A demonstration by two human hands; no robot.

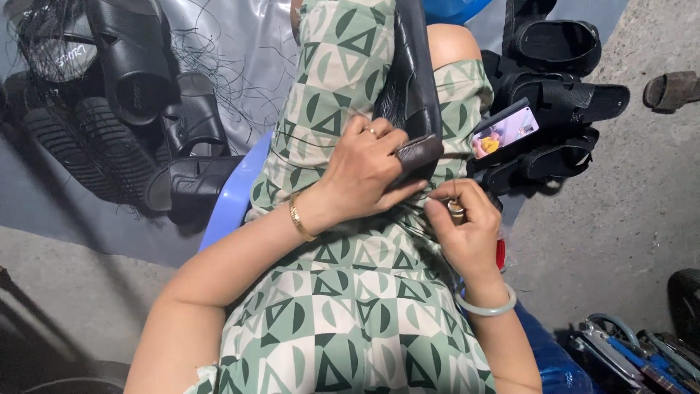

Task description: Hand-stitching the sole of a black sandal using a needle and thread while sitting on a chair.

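Sandal work on lap
L hand grips black sandal strap on lap; R hand pinches small metal piece (thimble?). Phone & sandal pile just right, tools on floor.

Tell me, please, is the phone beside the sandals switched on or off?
On: the phone screen glows with a colourful picture, propped against the black sandals.

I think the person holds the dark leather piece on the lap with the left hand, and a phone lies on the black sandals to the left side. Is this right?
Not quite. The head view shows the left hand holding the dark leather piece on the lap, but the phone lies on the black sandals to the right side, not the left.
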